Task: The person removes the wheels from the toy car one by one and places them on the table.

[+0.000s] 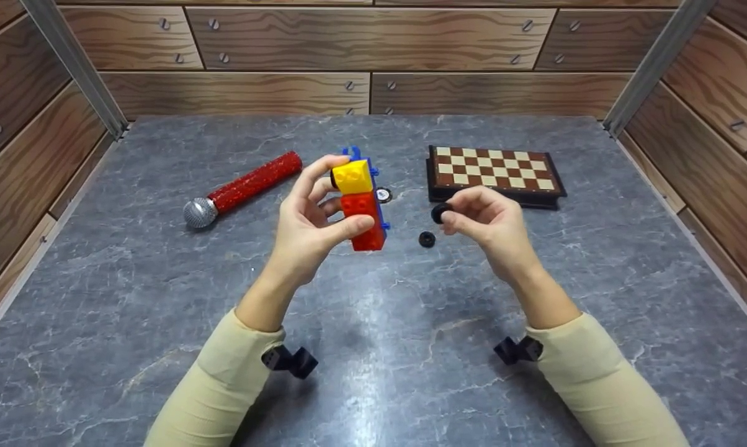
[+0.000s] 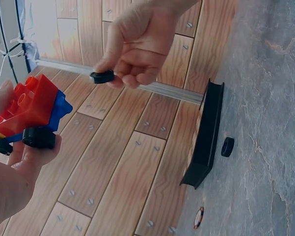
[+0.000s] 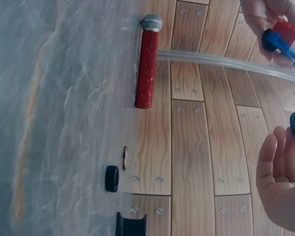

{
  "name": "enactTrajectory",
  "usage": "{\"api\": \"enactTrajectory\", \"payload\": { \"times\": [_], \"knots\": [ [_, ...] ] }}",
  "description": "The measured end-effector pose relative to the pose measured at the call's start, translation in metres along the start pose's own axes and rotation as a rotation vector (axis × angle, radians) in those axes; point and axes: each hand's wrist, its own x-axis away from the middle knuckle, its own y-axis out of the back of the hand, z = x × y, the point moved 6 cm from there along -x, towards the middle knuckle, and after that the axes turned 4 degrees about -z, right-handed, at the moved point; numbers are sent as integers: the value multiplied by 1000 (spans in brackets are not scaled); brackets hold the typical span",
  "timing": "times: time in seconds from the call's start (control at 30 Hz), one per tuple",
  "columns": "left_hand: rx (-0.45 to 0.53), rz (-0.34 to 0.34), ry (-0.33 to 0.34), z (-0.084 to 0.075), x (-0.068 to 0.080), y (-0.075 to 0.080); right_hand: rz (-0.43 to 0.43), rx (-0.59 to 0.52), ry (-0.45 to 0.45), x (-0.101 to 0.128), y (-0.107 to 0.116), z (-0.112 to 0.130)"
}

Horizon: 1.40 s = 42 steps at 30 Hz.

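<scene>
Pale yellow sleeves [image 1: 209, 388] were nearest, well short of the folding chessboard case [image 1: 494, 171], which was closed, its inside hidden. Left of that case, the left hand [image 1: 305, 220] gripped a toy-brick car [image 1: 356, 203] between thumb and fingers. Just before the case, the right hand [image 1: 496, 226] pinched a black wheel [image 1: 439, 213] between thumb and forefinger; near the case's front-left lay a loose wheel [image 1: 423, 241], farther left a small disc [image 1: 383, 195] and red microphone [image 1: 249, 185].

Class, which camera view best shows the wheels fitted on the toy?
The left wrist view: two black wheels stand out clearly on the toy. The head view shows only a dark sliver beside the yellow block; the right wrist view shows one wheel, with part of the toy.
</scene>
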Motion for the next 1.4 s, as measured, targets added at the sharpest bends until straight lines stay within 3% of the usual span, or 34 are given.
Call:
{"api": "enactTrajectory", "payload": {
  "times": [0.5, 0.83, 1.0, 1.2, 1.4],
  "knots": [
    [7, -1, 11, 4, -2, 0, -152, 51, -151, -16, 43, -36],
    [2, 1, 55, 10, -1, 0, -169, 153, -505, -19, 65, -71],
    [-8, 0, 60, 12, -1, 0, -121, 254, -664, -19, 70, -87],
    [-13, -6, 58, 13, -1, 3, -92, 379, -734, -22, 72, -95],
    [-26, -12, 46, 13, -1, 4, -10, 478, -804, -22, 70, -102]
  ]
}}
